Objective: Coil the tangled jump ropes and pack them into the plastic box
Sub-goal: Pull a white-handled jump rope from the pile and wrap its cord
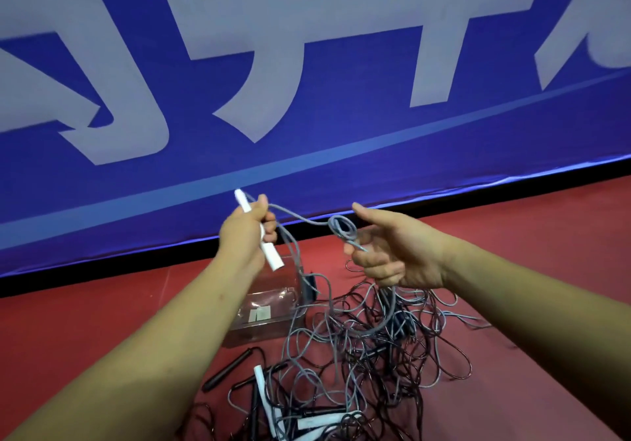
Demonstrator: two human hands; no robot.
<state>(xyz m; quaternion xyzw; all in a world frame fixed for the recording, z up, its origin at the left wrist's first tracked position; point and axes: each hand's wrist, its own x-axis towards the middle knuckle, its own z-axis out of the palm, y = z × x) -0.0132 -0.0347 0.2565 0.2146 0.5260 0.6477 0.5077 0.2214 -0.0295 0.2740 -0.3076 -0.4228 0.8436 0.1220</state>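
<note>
My left hand (247,227) grips a white jump-rope handle (259,232), raised above the floor. Its grey rope (300,218) runs right to my right hand (392,249), which holds a small loop of it between curled fingers. From that hand the rope drops into a tangled pile of grey and dark ropes (358,355) on the red floor. A clear plastic box (269,314) stands on the floor under my left hand, left of the pile. Its inside looks bare apart from a label.
Loose handles lie at the pile's near left: a black one (228,369) and white ones (261,386). A blue banner with large pale lettering (307,64) stands along the far side. The red floor (529,252) stretches to the right.
</note>
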